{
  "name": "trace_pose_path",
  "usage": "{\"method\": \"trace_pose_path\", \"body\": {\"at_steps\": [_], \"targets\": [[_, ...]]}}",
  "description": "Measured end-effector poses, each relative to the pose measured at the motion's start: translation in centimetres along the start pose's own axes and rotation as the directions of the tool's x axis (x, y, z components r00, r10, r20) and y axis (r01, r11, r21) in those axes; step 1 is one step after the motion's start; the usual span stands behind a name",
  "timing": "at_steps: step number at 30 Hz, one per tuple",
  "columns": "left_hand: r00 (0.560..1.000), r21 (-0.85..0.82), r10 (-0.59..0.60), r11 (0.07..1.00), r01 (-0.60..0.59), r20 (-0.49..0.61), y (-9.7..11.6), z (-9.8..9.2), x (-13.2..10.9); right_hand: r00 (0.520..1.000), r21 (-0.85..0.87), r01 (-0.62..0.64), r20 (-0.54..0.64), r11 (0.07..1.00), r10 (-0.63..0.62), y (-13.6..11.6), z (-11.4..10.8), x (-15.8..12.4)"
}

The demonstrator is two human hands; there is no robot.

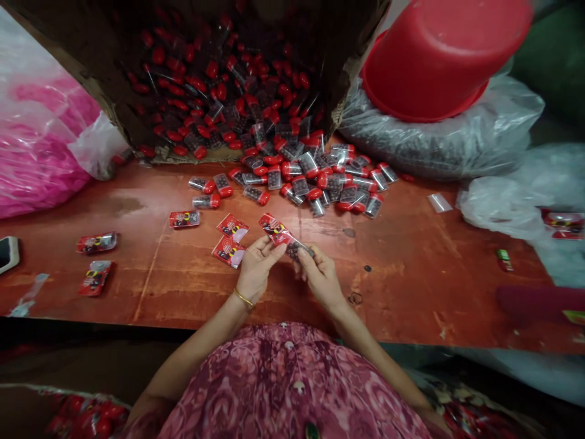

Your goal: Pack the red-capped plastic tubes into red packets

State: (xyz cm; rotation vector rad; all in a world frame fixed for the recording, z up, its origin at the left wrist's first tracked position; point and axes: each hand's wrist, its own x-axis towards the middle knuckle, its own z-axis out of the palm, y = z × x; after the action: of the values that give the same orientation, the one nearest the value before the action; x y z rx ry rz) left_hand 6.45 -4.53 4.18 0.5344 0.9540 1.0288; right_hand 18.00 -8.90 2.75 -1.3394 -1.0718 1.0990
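Observation:
Both hands hold one small packet with a red printed sleeve [273, 227] and dark balls at its lower right end. My left hand [256, 266] pinches the red part, and my right hand [320, 274] grips the dark end. Just left of them lie two flat red printed cards [228, 251]. Farther left are several sleeved packets [184, 219]. Beyond the hands, a loose pile of clear containers [308, 164] with red caps and dark contents spreads over the table.
A tipped cardboard box [338, 116] full of capped containers opens onto the wooden table [402, 274]. At the back right, a red tub [429, 61] rests on a plastic bag [461, 146]. A pink-filled bag [41, 146] and a phone [8, 253] are at the left.

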Motion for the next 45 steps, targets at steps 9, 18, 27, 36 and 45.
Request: {"method": "trace_pose_path", "body": {"at_steps": [9,18,27,36,45], "targets": [[0.998,-0.084,-0.065,0.994,0.066,0.011,-0.4,-0.2,0.6,0.968,-0.241,0.215,-0.074,0.946,-0.239,1.3,1.1,-0.7],[0.988,-0.016,0.007,1.000,-0.005,0.154,-0.6,-0.6,0.5,0.997,0.169,-0.074,0.017,0.983,0.072,0.3,2.3,-0.4],[0.985,0.105,-0.028,0.994,0.010,0.171,0.4,-1.0,0.9,0.964,0.272,-0.188,0.237,0.944,0.123,0.2,1.8,1.7],[0.997,0.036,-0.037,0.999,0.035,0.068,0.7,-1.4,1.3,0.952,0.129,-0.178,0.275,0.976,0.137,-0.2,0.6,1.7],[0.995,-0.035,-0.076,0.996,0.078,0.067,0.0,-1.4,0.6,0.971,0.054,-0.212,0.127,0.976,0.204,-0.1,1.9,3.3]]}}
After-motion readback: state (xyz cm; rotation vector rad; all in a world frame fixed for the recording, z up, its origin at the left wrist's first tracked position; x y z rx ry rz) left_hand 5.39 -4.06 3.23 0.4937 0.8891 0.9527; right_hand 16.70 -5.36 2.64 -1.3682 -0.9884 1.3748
